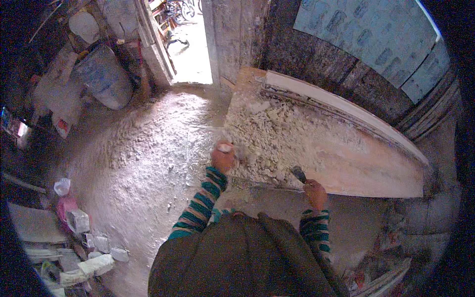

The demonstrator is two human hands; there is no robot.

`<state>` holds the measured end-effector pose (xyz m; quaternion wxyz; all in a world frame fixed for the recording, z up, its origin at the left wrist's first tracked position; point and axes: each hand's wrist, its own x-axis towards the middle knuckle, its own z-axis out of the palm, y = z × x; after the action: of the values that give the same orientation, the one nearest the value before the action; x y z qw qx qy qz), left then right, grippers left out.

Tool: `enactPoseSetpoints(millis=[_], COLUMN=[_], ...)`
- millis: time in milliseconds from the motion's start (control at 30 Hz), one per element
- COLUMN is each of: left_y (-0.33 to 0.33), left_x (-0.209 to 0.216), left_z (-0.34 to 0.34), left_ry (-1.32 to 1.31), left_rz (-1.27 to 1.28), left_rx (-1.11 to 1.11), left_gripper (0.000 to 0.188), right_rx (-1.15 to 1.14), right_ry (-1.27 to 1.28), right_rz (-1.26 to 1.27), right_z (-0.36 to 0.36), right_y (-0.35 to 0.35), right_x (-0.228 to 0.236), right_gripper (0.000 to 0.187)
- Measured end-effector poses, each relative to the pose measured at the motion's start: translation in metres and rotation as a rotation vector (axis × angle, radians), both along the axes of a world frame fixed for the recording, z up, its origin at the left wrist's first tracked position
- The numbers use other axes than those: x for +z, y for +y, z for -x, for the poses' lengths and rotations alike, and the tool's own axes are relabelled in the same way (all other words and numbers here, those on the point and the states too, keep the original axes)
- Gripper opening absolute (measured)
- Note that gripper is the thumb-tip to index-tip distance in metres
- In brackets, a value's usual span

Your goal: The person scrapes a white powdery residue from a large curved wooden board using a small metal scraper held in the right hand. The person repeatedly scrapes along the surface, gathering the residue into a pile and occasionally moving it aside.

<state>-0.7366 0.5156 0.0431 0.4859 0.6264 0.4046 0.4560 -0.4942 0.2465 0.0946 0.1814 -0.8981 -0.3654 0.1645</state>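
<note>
A long board or low table (pixel 376 178) stretches in front of me to the right, its left half covered with crumbly pale lumps and crumbs (pixel 277 133). Over the left edge of this layer is my left hand (pixel 223 158), closed, with something pale at its fingers that is too blurred to make out. My right hand (pixel 315 194), at the board's near edge, is wrapped round a short dark tool that looks like a scraper (pixel 298 174). The tool's dark end touches or hovers just over the lumps; I cannot tell which.
A raised pale rail (pixel 346 106) runs along the board's far side. Dusty floor (pixel 133 148) lies to the left, up to a bright doorway (pixel 190 49). A large barrel (pixel 104 76) stands at the far left; white blocks and scraps (pixel 96 262) lie at the near left.
</note>
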Motion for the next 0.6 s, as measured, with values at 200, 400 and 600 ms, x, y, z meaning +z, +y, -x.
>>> enactPoseSetpoints(millis=[200, 400, 600], left_y=[0.077, 0.056, 0.01], left_x=[0.023, 0.01, -0.018], left_z=[0.064, 0.096, 0.114], left_ry=[0.077, -0.187, -0.28], left_rz=[-0.089, 0.068, 0.099], left_rx=[0.025, 0.324, 0.519], left_gripper=[0.015, 0.019, 0.02], right_rx=[0.155, 0.335, 0.529], right_ry=[0.069, -0.01, -0.012], right_rz=[-0.058, 0.13, 0.116], right_z=[-0.02, -0.02, -0.039], right_y=[0.029, 0.097, 0.099], right_x=[-0.019, -0.004, -0.011], right_gripper=[0.034, 0.037, 0.032])
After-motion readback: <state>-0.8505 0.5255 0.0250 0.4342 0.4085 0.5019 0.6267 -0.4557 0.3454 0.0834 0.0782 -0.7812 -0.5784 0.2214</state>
